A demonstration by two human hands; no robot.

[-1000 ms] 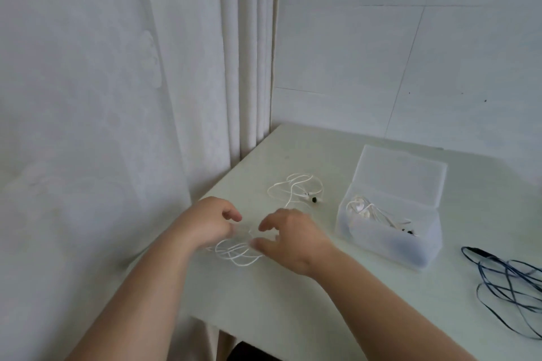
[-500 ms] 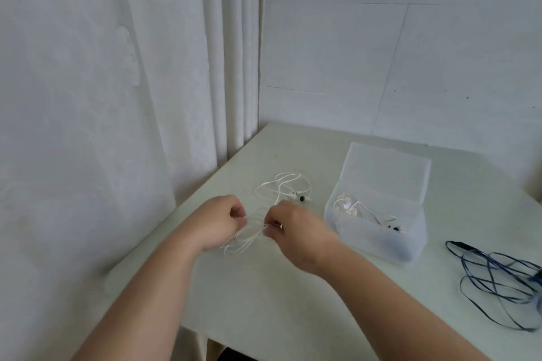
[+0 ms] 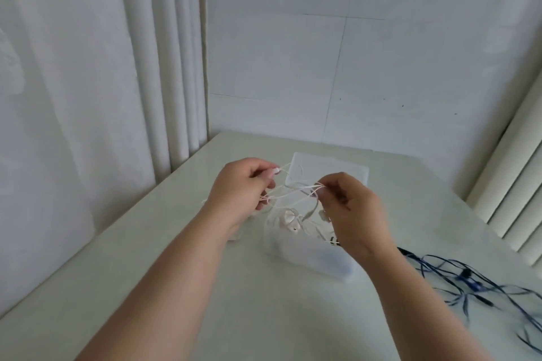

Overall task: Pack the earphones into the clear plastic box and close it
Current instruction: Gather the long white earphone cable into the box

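Above the box (image 3: 308,255) rim, white earphones (image 3: 294,188)

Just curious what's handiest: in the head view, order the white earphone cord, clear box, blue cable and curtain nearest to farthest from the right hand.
1. White earphone cord: pinched by the right hand.
2. Clear plastic box: just below it.
3. Blue cable: lying to the right.
4. Curtain: far left.

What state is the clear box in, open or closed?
Open. The clear plastic box has its lid raised behind it, and white earphones lie inside. Left hand and right hand pinch another white cable.
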